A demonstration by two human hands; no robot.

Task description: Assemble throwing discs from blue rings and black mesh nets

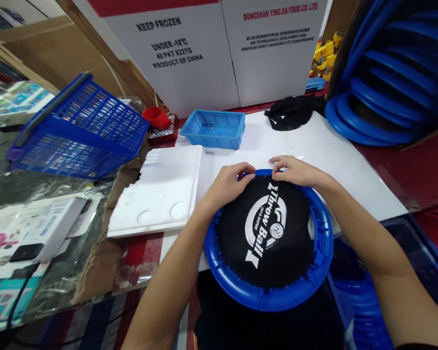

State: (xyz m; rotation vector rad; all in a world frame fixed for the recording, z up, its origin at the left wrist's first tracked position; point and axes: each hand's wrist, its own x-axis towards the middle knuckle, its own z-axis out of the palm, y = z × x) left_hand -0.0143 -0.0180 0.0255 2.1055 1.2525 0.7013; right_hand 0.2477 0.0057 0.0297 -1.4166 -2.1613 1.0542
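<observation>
A blue plastic ring [264, 297] rests over the near edge of the table, tilted toward me. Across it lies a round black mesh [231, 238] printed with white "Throw Ball" lettering. At the right side a gap shows between the mesh and the ring. My left hand [234, 183] is closed on the far rim, thumb and fingers pinching where the mesh edge meets the ring. Just to its right, my right hand [294, 171] pinches the same far edge, its thumb and index finger at the rim. The bit of mesh under the fingertips is hidden.
A shallow blue bin [213, 141] holds a few small metal pieces. White foam [156, 189] lies at left, beyond it a blue basket [80, 129] and a red cup [156, 118]. More black mesh [290, 114] sits behind; blue rings [383, 107] fill a box at right.
</observation>
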